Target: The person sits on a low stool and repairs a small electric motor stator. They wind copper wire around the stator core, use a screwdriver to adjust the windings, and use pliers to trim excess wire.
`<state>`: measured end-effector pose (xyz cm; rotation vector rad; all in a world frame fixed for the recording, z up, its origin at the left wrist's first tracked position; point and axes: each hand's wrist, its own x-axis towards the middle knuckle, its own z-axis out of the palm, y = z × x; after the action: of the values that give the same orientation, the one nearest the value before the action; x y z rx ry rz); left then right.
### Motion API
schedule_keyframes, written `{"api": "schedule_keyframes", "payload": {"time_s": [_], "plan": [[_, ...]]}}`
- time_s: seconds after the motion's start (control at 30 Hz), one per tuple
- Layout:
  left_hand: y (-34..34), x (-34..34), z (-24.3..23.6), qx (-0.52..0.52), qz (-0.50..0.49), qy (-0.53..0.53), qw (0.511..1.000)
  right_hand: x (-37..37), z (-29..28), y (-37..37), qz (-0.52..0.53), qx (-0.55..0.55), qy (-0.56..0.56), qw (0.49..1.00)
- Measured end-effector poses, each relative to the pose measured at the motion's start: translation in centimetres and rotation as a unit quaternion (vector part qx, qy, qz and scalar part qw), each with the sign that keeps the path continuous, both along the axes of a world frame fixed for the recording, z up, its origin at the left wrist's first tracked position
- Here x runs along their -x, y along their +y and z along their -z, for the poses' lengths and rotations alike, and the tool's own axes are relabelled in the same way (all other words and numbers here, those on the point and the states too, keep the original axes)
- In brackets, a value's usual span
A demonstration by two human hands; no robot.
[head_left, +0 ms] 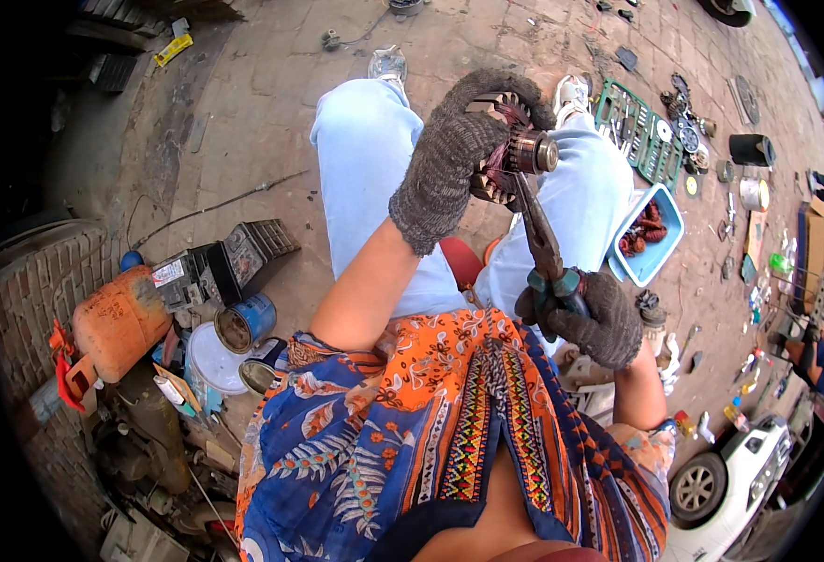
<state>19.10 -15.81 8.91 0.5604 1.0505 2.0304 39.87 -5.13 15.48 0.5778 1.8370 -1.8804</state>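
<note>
My left hand (445, 159), in a dark grey knit glove, is wrapped round a motor armature (528, 153) above my knees. The armature has a toothed core, reddish copper windings and a ribbed metal cylinder at one end. In my right hand (607, 321), gloved alike, are long-nose pliers (543, 239) with green handles. Their narrow jaws reach up to the windings beside the cylinder. Whether the tips grip a wire is too small to tell.
By my right leg stand a blue basin (671, 251) of reddish wire coils and an open green tool case (608, 91). Loose machine parts lie beyond. An orange tank (121, 311), a battery (187, 278) and cans crowd the left. A white car (742, 487) stands lower right.
</note>
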Motion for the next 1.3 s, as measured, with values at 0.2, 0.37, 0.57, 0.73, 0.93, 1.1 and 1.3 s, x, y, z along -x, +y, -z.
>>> {"api": "schedule_keyframes", "payload": {"time_s": [0.2,0.37,0.57,0.73,0.93,1.1,1.3], "plan": [[-0.1,0.4,-1.3,-0.009,0.036,0.007,0.999,0.9,-0.9,1.0,-0.063,0.005,-0.026,0.998],[0.1,0.2,-2.4,-0.046,0.081,-0.017,0.995,0.2,0.7,1.1,-0.027,-0.006,0.028,0.999],[0.2,0.0,-2.3,-0.071,0.073,-0.061,0.993,0.0,0.9,1.5,0.012,0.051,-0.003,0.999],[0.0,-0.5,-2.5,-0.097,0.084,-0.125,0.984,0.9,0.2,0.7,-0.047,-0.219,0.055,0.973],[-0.2,-1.7,-2.2,-0.051,0.042,-0.169,0.983,1.3,1.6,1.6,-0.040,-0.530,0.223,0.817],[0.1,-2.7,-1.3,-0.083,0.054,-0.253,0.962,1.4,2.3,2.5,-0.033,-0.572,0.231,0.786],[0.8,-3.1,0.2,-0.025,0.034,-0.268,0.963,1.3,4.3,3.2,-0.015,-0.611,0.238,0.755]]}}
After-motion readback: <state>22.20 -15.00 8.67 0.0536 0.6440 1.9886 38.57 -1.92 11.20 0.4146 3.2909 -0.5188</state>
